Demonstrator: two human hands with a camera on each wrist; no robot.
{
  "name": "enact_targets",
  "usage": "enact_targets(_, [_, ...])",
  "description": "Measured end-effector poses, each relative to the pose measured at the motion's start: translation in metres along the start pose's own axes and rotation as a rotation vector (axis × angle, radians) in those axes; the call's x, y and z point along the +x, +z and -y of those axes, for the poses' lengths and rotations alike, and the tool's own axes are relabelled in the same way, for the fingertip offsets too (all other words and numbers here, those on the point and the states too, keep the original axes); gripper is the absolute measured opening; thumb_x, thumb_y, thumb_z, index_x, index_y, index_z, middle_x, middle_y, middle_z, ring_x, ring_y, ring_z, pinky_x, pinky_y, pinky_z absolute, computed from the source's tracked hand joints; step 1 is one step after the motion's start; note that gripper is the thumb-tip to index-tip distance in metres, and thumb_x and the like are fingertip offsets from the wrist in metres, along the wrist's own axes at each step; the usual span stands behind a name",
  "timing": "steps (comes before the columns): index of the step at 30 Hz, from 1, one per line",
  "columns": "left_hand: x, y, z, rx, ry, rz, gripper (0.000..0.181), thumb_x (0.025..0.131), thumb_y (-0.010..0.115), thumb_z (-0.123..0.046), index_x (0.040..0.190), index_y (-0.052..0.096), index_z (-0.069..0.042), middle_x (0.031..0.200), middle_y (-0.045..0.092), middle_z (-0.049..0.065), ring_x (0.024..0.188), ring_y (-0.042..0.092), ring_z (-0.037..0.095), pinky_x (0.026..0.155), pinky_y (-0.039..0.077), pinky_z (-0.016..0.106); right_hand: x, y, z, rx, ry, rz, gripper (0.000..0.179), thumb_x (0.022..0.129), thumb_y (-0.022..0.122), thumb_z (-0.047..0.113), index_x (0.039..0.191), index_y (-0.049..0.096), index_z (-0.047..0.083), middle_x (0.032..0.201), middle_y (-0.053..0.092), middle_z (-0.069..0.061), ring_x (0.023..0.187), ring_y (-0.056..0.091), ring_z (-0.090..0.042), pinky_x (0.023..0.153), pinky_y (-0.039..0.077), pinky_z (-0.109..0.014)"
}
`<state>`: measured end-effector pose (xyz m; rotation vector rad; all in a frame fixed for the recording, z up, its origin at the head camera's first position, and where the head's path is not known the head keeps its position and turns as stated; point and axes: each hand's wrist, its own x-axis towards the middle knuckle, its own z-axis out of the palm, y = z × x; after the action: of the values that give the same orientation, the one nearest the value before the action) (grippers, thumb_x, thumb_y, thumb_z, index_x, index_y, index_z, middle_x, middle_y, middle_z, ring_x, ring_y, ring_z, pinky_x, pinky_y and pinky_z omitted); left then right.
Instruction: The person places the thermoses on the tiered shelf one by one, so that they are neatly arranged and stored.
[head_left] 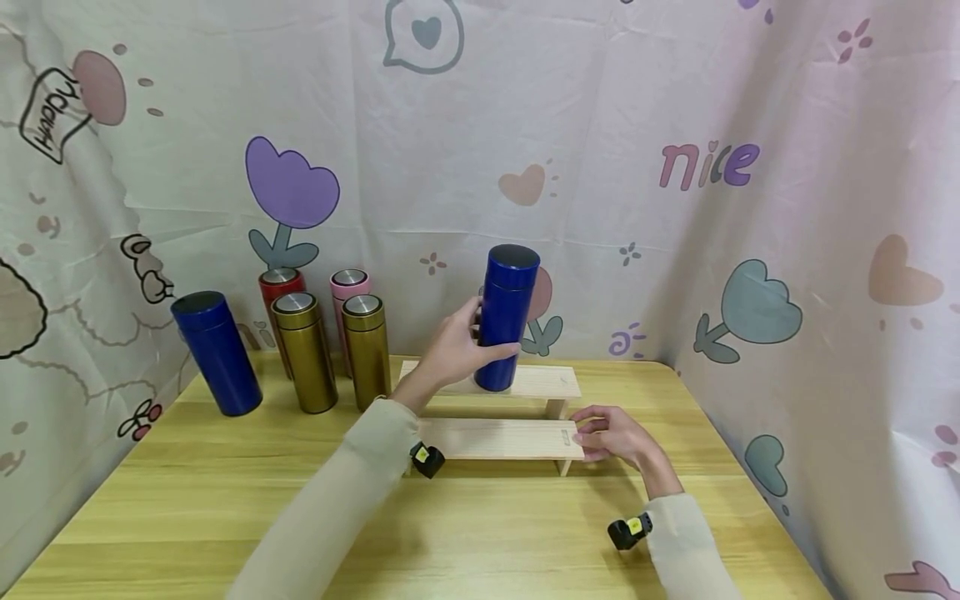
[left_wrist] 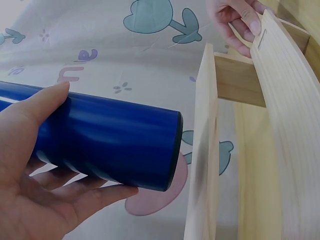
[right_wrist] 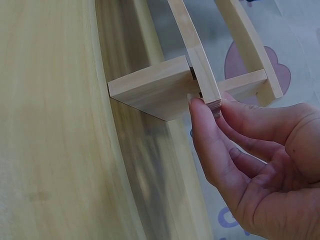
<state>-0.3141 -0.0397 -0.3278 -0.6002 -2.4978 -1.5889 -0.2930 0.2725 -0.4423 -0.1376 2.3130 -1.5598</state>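
My left hand grips a blue thermos flask with a black lid, thumb on one side and fingers round the other. The flask stands nearly upright over the upper tier of a two-step wooden rack. In the left wrist view a narrow gap shows between the base of the blue flask and the upper board. My right hand pinches the right end of the rack's lower board. The right wrist view shows that hand's fingertips on both faces of the board end.
Left of the rack stand another blue flask, two gold flasks, a red flask and a pink flask. All rest on the wooden table. A patterned curtain hangs behind and at both sides.
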Motion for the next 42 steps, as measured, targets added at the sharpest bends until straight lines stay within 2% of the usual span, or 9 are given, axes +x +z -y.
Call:
enact_targets(13, [0.015, 0.029, 0.0, -0.004, 0.018, 0.007, 0.082, 0.084, 0.086, -0.038, 0.151, 0.043, -0.016, 0.146, 0.059, 0.014, 0.131, 0.062, 0.038, 0.108, 0.052, 0.061, -0.004, -0.003, 0.0, 0.007, -0.01, 0.008, 0.043, 0.097, 0.067, -0.001, 0.137, 0.052, -0.01, 0.105, 0.064, -0.015, 0.081, 0.069, -0.018, 0.073, 0.066, -0.033])
enact_targets(22, [0.023, 0.044, -0.005, -0.005, 0.047, -0.015, 0.081, 0.086, 0.085, -0.037, 0.151, 0.042, -0.015, 0.143, 0.061, 0.014, 0.13, 0.062, 0.035, 0.108, 0.053, 0.057, -0.003, -0.002, -0.002, 0.003, -0.001, -0.016, 0.043, 0.097, 0.067, -0.001, 0.137, 0.053, -0.009, 0.107, 0.065, -0.017, 0.081, 0.069, -0.018, 0.074, 0.066, -0.035])
enact_targets(33, [0.03, 0.056, -0.007, 0.023, 0.059, 0.008, 0.081, 0.086, 0.084, -0.037, 0.15, 0.042, -0.014, 0.144, 0.06, 0.014, 0.13, 0.062, 0.033, 0.109, 0.053, 0.053, -0.001, -0.001, 0.0, 0.011, -0.011, 0.0, 0.045, 0.096, 0.068, 0.0, 0.138, 0.053, -0.01, 0.107, 0.065, -0.017, 0.081, 0.07, -0.018, 0.075, 0.066, -0.036])
enact_targets(42, [0.032, 0.066, -0.006, 0.015, 0.064, 0.014, 0.079, 0.087, 0.083, -0.038, 0.15, 0.042, -0.014, 0.143, 0.061, 0.014, 0.13, 0.062, 0.032, 0.11, 0.052, 0.053, 0.0, 0.0, 0.0, 0.005, 0.007, -0.018, 0.042, 0.096, 0.067, -0.001, 0.136, 0.055, -0.008, 0.107, 0.066, -0.018, 0.081, 0.07, -0.018, 0.073, 0.066, -0.036])
